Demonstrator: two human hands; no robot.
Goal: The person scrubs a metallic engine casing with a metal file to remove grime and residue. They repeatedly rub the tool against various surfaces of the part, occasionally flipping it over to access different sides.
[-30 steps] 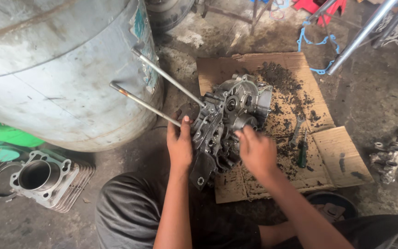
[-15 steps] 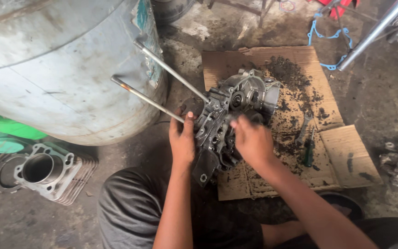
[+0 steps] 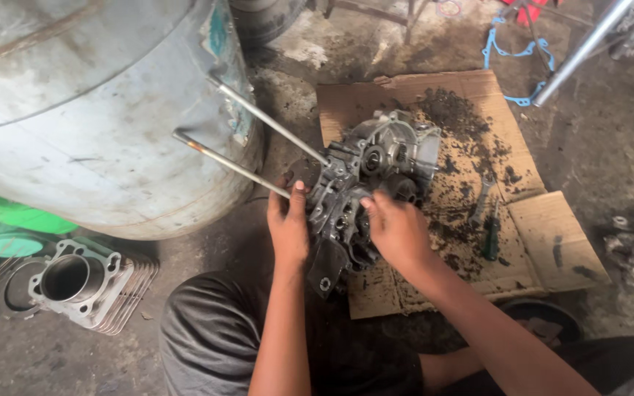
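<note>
A grimy grey engine crankcase (image 3: 387, 158) rests on a sheet of dirty cardboard (image 3: 530, 220) on the floor. Two long metal studs (image 3: 251, 139) stick out of it toward the upper left. My left hand (image 3: 288, 227) grips the case's left edge, thumb up near the lower stud. My right hand (image 3: 398, 231) lies on the case's lower middle, fingers curled onto the parts there. What the fingertips touch is hidden.
A large grey metal drum (image 3: 89, 103) stands at the left. A finned engine cylinder (image 3: 82, 282) lies at the lower left. A spanner (image 3: 481, 199) and a green-handled screwdriver (image 3: 491, 238) lie on the cardboard. A small metal part (image 3: 632, 246) sits at the right, a chrome tube (image 3: 581, 51) above.
The view has shifted slightly. My right hand has moved a little up and left over the crankcase. My left hand stays on the case's left edge.
</note>
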